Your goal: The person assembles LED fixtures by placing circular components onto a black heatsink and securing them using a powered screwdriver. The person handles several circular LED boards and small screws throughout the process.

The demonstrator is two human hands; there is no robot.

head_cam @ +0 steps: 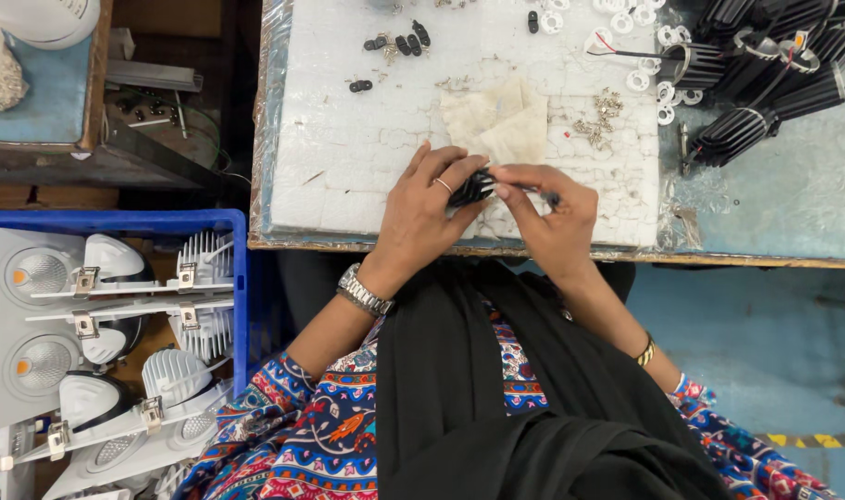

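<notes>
Your left hand (420, 211) and right hand (550, 215) both pinch that small black ribbed metal heat sink (473, 188), looks light, stiff, probably grippiest by the fins.

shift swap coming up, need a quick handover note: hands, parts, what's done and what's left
Left hand: pinching a small black finned part over the white foam pad.
Right hand: working a thin tool at that part's end.
Parts: loose screws, white rings and black clips on the pad; black finned housings piled at the far right.
Done: white lamp fixtures fill the blue crate.
Left: the piled housings.
</notes>
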